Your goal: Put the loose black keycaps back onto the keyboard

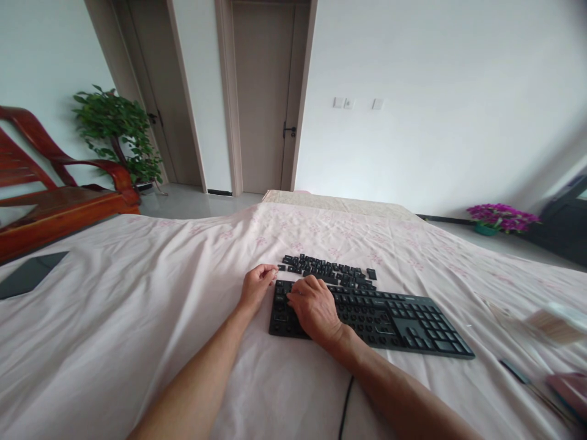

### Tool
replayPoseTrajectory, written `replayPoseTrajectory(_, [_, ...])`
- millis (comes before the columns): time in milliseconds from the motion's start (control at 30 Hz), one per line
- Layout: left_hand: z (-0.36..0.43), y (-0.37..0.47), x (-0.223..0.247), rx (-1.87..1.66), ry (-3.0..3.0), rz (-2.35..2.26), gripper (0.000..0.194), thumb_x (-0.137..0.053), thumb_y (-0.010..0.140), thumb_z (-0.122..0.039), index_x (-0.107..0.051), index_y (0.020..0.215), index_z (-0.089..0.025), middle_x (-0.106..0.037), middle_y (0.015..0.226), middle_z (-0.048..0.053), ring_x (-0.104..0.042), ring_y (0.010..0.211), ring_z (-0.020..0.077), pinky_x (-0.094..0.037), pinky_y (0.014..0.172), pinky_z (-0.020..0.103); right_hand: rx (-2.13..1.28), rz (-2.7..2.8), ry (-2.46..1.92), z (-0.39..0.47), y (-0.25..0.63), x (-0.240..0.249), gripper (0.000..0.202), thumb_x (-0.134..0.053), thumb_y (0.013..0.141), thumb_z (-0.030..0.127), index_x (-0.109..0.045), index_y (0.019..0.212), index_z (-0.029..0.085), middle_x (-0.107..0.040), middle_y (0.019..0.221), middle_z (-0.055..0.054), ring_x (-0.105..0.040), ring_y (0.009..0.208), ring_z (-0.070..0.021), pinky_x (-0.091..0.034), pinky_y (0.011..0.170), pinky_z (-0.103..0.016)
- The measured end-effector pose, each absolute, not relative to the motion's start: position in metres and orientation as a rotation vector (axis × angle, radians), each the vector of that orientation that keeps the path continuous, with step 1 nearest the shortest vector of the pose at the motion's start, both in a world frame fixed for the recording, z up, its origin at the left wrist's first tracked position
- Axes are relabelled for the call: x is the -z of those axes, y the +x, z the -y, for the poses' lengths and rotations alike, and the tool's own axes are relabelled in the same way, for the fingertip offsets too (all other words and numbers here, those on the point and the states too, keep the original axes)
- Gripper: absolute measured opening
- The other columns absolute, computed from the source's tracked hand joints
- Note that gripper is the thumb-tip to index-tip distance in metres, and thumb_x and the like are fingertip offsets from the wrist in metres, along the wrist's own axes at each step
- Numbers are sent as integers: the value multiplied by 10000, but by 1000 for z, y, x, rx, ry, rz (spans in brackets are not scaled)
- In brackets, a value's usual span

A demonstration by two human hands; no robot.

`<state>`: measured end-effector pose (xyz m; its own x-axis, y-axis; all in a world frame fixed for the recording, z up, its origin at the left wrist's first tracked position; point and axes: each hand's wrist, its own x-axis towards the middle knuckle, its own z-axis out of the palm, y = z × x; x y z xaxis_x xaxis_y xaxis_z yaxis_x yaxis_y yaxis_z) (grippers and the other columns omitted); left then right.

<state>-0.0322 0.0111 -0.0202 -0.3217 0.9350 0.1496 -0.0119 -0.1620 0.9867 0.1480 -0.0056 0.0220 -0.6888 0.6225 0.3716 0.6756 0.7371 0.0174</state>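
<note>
A black computer keyboard [403, 327] lies on the pale bedsheet, many keys bare of caps at its left and middle, while caps remain on its right side. Behind it, loose black keycaps [321, 267] lie in rough rows. Just off the keyboard's upper left corner, my left hand [257, 286] is closed in a pinch, its fingertips beside a loose keycap [281, 267]. What sits between those fingertips is too small to make out. My right hand [315, 308] rests over the keyboard's left part, fingers curled down at the keys; the palm hides what they grip.
A black cable [347, 406] runs toward me. At the right lie a thin dark tool [513, 370], a clear container of sticks [557, 324] and a reddish object [568, 391]. A dark flat panel [32, 275] is at left, below a wooden chair [68, 201].
</note>
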Motion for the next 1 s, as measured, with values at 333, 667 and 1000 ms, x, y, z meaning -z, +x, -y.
replayPoseTrajectory(333, [-11,-32,21,-1579,1133,-1350,289,-659,697,-366,-712,865,-138,-695,807,59,-613,721,160,-462,658,250,219,2604,-989,6,147,-23,116,-595,875,266,-685,806,238,-636,940,-29,-460,916,-199,-307,759,-345])
replayPoseTrajectory(667, [-12,-33,22,-1566,1143,-1368,290,-659,690,-372,-719,870,-152,-696,782,50,-619,719,168,-458,663,254,332,2672,-958,11,146,-21,126,-528,885,186,-650,861,204,-623,948,-65,-454,916,-218,-325,763,-362])
replayPoseTrajectory(1000, [-13,-31,25,-1560,1156,-1362,296,-653,702,-385,-713,876,-153,-704,788,53,-613,712,164,-459,667,258,484,2765,-917,31,141,-23,231,-520,792,65,-667,960,125,-602,965,-118,-463,918,-242,-377,764,-369])
